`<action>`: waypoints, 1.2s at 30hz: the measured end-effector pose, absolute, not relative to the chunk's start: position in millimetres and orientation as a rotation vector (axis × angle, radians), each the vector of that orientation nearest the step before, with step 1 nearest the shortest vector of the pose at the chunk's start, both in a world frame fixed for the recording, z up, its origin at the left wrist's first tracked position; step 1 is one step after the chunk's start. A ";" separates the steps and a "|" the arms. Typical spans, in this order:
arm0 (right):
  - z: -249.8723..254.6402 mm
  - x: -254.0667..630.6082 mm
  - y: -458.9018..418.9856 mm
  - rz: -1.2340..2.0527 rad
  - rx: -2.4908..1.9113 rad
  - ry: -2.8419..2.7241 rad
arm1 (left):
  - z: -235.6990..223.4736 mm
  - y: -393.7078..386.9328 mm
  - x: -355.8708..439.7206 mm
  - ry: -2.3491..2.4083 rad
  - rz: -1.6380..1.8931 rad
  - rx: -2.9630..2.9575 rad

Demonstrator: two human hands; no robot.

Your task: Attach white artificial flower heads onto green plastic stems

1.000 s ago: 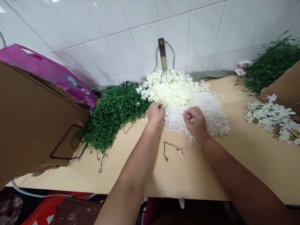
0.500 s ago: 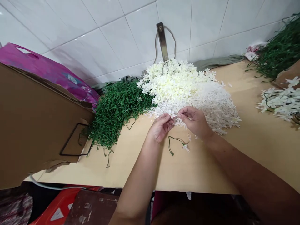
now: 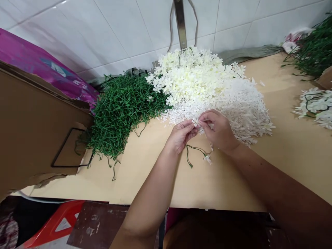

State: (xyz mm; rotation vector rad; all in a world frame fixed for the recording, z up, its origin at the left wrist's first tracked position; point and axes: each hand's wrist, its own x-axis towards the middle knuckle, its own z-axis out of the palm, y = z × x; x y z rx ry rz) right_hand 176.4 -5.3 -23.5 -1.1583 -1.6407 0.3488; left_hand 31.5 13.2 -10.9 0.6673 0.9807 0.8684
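A small white artificial flower (image 3: 195,121) is pinched between the fingertips of both hands, in front of the heaps. My left hand (image 3: 183,135) is closed on it from the left, its lower fingers curled beneath. From the right, my right hand (image 3: 216,128) grips at the same flower with thumb and forefinger. Just below the hands, a green stem (image 3: 190,157) lies on the table with a white piece (image 3: 207,158) at its right end. Behind them are a pile of thin white stamens (image 3: 241,110) and a heap of cream-white flowers (image 3: 192,76).
A heap of green stems (image 3: 124,110) lies left, beside a cardboard box (image 3: 38,131) and a purple bag (image 3: 52,69). More white flowers (image 3: 316,105) and green stems (image 3: 317,52) sit at right. A metal bracket (image 3: 180,24) stands against the tiled wall. A red stool (image 3: 55,221) is below the table edge.
The view has tilted down and shifted slightly. The fingers of my right hand have come closer to the flower, against the left fingertips. The stem on the table stays put.
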 end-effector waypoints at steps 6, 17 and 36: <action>-22.5 176.6 -5.4 0.299 -1.128 -1.686 | -14.5 15.0 30.1 0.941 0.876 0.728; -25.7 174.9 -5.7 0.190 -1.105 -1.766 | -17.0 16.4 27.8 0.931 0.855 0.813; -19.5 173.4 -5.6 0.762 -1.161 -1.465 | 22.2 -41.7 -16.6 1.086 0.700 2.122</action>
